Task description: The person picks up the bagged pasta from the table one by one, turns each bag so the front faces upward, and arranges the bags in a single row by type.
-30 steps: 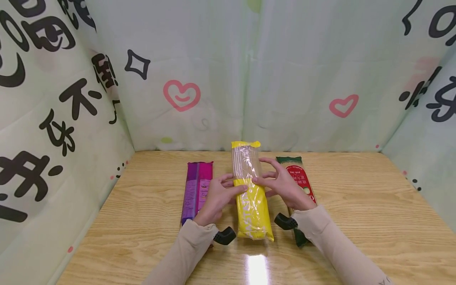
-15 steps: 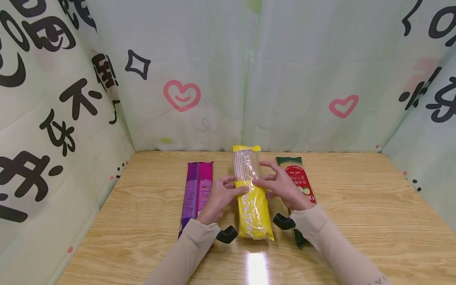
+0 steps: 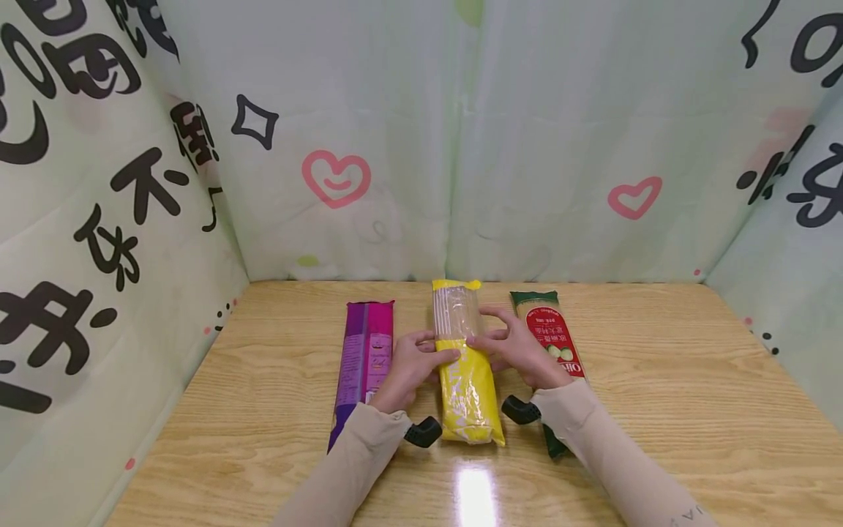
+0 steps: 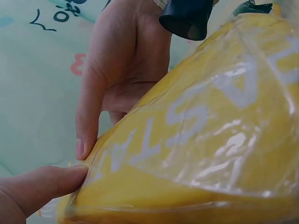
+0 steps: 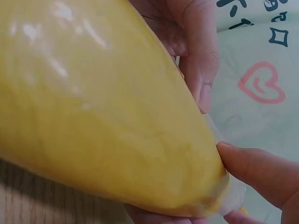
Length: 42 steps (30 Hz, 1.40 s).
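A yellow pasta packet (image 3: 469, 391) with a clear upper window stands out in the middle of the head view, tilted with its top away from me. My left hand (image 3: 410, 369) grips its left edge, thumb on the front and fingers behind. From the other side my right hand (image 3: 527, 351) holds it the same way, its thumb on the front near the window's lower border. In the left wrist view white letters show on the yellow packet (image 4: 196, 121). The packet (image 5: 107, 107) fills much of the right wrist view, and the hidden fingers lie behind it.
A purple packet (image 3: 358, 359) lies on the wooden table (image 3: 658, 380), left of the yellow one and partly behind my left arm. On the right, a green and red packet (image 3: 552, 329) is partly covered by my right hand and sleeve. Printed curtains (image 3: 546, 132) enclose the table.
The top of the yellow packet has come down and lower in the head view, with both hands shifting slightly along with it. The purple and green packets stay where they were.
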Tool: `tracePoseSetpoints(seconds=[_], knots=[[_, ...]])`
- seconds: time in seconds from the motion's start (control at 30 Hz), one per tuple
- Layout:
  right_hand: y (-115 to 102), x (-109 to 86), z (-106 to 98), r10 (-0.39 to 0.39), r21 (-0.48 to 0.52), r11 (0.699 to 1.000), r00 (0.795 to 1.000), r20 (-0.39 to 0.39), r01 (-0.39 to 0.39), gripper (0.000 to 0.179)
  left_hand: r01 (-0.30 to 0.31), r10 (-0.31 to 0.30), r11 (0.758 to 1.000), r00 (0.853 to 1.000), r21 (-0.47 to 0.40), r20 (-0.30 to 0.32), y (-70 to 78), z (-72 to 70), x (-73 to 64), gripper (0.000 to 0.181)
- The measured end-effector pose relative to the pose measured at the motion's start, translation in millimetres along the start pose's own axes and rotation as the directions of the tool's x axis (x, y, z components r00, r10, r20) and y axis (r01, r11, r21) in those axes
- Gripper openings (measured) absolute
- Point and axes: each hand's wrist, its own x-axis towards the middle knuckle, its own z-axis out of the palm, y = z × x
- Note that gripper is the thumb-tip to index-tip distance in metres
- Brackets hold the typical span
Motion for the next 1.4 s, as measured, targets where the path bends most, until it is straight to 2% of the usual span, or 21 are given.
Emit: tracePoseSetpoints(seconds=[0.17, 0.43, 0.73, 0.8, 0.97, 1.1, 1.2, 1.27, 1.4], knots=[[2.5, 0.0, 0.5, 0.019, 0.009, 1.0, 1.0, 0.01, -0.02, 0.069, -0.007, 0.007, 1.0, 1.0, -0.022, 0.015, -3.0, 1.4, 0.1, 0.053], [8.7, 1.3, 1.2, 0.043, -0.029, 0.999, 0.999, 0.009, -0.043, 0.069, 0.039, -0.037, 0.998, 0.999, -0.057, 0.033, -9.6, 3.3, 1.9, 0.056], [10.2, 3.0, 1.1, 0.058, -0.052, 0.997, 0.998, 0.023, -0.057, 0.066, 0.043, -0.043, 0.999, 0.999, -0.008, 0.013, -13.1, 4.3, 4.1, 0.055], [9.9, 3.3, 1.1, 0.065, -0.053, 0.997, 0.998, 0.022, -0.064, 0.065, 0.046, -0.046, 0.999, 0.999, 0.002, 0.019, -8.3, 4.2, 0.9, 0.054], [10.7, 4.4, 2.1, 0.076, -0.071, 0.995, 0.997, 0.001, -0.076, 0.063, 0.044, -0.045, 0.999, 0.999, 0.027, 0.022, -7.8, 4.5, 1.0, 0.055], [10.4, 4.7, 3.8, 0.069, -0.126, 0.989, 0.997, -0.02, -0.071, 0.06, 0.035, -0.035, 0.997, 0.999, 0.062, 0.0, -11.5, 5.7, 4.6, 0.053], [9.8, 6.3, 4.2, 0.05, -0.188, 0.981, 0.998, -0.028, -0.054, 0.056, 0.02, -0.02, 0.996, 1.0, 0.082, -0.005, -10.9, 6.1, 4.5, 0.048], [9.0, 7.1, 4.3, 0.042, -0.216, 0.975, 0.998, -0.036, -0.049, 0.054, -0.013, 0.014, 0.992, 1.0, 0.125, -0.009, -10.0, 5.9, 4.5, 0.043], [2.6, 4.9, 4.7, 0.012, -0.311, 0.95, 0.998, -0.055, -0.029, 0.053, -0.102, 0.118, 0.957, 0.992, 0.27, -0.043, -7.3, 3.2, 5.2, 0.04]])
